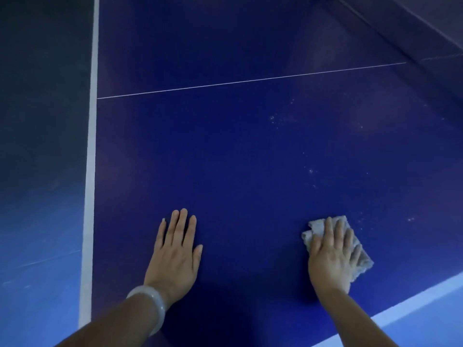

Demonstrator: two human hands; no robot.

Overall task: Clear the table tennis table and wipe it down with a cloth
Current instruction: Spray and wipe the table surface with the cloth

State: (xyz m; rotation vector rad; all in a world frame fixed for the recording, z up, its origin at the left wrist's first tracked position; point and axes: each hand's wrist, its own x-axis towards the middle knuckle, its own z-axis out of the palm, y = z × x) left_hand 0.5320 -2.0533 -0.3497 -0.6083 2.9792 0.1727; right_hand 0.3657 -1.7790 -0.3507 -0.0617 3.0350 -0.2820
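Observation:
The dark blue table tennis table (238, 151) fills the view, with a thin white centre line across it. My right hand (332, 256) presses flat, fingers straight, on a folded grey cloth (362, 259) near the table's lower right edge. My left hand (175, 251) rests flat on the bare surface, fingers straight and together, with a pale bangle on its wrist. Faint white specks dot the surface above and to the right of the cloth.
A white border stripe (91, 159) runs down the table's left edge, and another (413, 301) marks the near right edge. Blue floor (40, 221) lies beyond the left edge. A dark band (426, 28) crosses the top right corner.

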